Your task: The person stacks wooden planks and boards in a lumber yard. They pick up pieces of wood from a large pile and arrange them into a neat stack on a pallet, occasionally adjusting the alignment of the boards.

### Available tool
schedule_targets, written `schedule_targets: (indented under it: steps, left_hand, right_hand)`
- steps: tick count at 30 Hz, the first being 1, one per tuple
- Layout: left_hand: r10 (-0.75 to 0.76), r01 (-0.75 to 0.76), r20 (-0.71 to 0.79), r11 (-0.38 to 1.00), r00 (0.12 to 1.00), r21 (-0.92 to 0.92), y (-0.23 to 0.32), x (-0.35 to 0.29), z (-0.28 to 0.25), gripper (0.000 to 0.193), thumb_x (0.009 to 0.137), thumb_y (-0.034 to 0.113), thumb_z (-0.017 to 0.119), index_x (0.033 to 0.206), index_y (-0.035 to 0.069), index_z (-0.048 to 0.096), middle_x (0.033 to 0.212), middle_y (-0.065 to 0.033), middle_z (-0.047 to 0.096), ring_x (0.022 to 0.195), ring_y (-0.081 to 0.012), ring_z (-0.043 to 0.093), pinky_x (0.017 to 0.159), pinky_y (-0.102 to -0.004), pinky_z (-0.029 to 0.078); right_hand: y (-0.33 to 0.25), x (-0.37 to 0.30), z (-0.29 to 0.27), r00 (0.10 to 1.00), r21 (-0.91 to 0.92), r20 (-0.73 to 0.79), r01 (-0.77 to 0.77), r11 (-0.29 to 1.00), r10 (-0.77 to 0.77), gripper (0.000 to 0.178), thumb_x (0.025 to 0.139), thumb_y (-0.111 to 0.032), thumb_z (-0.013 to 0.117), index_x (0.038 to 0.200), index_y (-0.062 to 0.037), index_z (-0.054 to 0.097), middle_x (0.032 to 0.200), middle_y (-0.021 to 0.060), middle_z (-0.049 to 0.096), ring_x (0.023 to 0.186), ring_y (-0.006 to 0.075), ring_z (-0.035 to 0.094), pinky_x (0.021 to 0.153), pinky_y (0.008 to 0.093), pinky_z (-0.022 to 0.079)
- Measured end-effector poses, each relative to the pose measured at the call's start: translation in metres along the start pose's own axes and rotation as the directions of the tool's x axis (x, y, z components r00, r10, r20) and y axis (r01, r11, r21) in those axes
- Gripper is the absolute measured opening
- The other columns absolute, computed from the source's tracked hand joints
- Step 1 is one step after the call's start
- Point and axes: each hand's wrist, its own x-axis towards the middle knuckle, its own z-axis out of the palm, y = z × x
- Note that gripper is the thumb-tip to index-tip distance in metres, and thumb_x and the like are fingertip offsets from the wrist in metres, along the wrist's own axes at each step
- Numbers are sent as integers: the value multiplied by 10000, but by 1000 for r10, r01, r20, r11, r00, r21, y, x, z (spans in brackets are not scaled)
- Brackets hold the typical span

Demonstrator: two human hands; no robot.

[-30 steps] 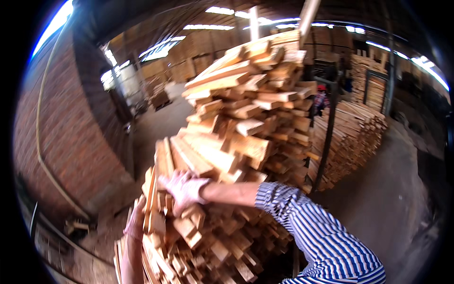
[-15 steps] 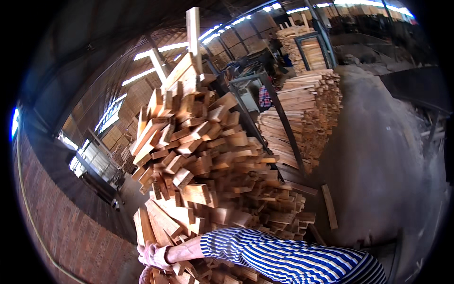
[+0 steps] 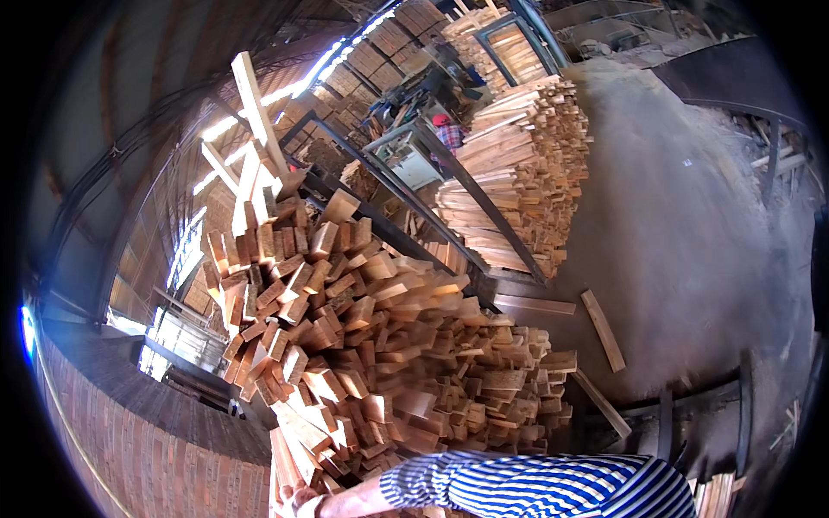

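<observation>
My right arm, in a blue-and-white striped sleeve, reaches leftward across the bottom of the view. At the lower edge my right hand (image 3: 302, 501), in a pale glove, is partly cut off, its fingers curled at the near end of a light wooden board (image 3: 285, 462). That board lies at the lower left of a large, uneven pile of sawn boards (image 3: 345, 319), whose ends jut toward me. My left hand is out of view.
A metal frame (image 3: 484, 203) stands behind the pile, with another board stack (image 3: 527, 164) past it. A person in a checked shirt (image 3: 447, 136) is farther back. Loose boards (image 3: 603, 330) lie on the floor at right. A brick wall (image 3: 164, 432) runs along the left.
The view has shifted, so the pile appears farther left and my right hand lower. Another gloved hand, seen at the bottom edge before, is out of view.
</observation>
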Motion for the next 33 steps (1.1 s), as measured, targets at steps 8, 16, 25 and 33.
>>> schedule_targets:
  steps: [8,16,25,33]
  left_hand:
    - [12,-16,-62,998,998,-67,-22,-41,-44,520,980,458,654,1332,80,593,1102,-85,695,895,-218,669,777,-388,576]
    - [-29,30,9,980,1000,-198,-58,-71,-59,528,978,451,661,1343,77,586,1125,-84,689,921,-217,664,797,-390,574]
    - [15,-8,34,979,999,-205,-65,-75,-41,537,976,442,670,1356,74,578,1150,-83,683,951,-216,658,819,-392,571]
    - [51,-53,-24,992,998,-118,-45,-82,26,546,974,435,678,1367,72,572,1173,-82,677,978,-215,652,839,-394,568]
  right_hand:
    - [-18,17,-16,986,387,124,-151,910,111,374,882,-363,615,1157,-112,649,1125,177,656,940,362,651,675,504,505]
    - [-20,20,-3,896,423,345,-413,806,279,373,907,-377,591,1209,-161,625,1141,171,662,962,364,653,737,544,535]
    - [-22,-1,-7,854,317,482,-378,870,196,455,924,-405,549,1291,-139,581,1193,192,630,999,387,636,782,552,528]
    - [-20,-53,-71,861,406,507,-272,872,32,565,942,-488,510,1356,-104,533,1282,193,592,1106,415,604,868,554,516]
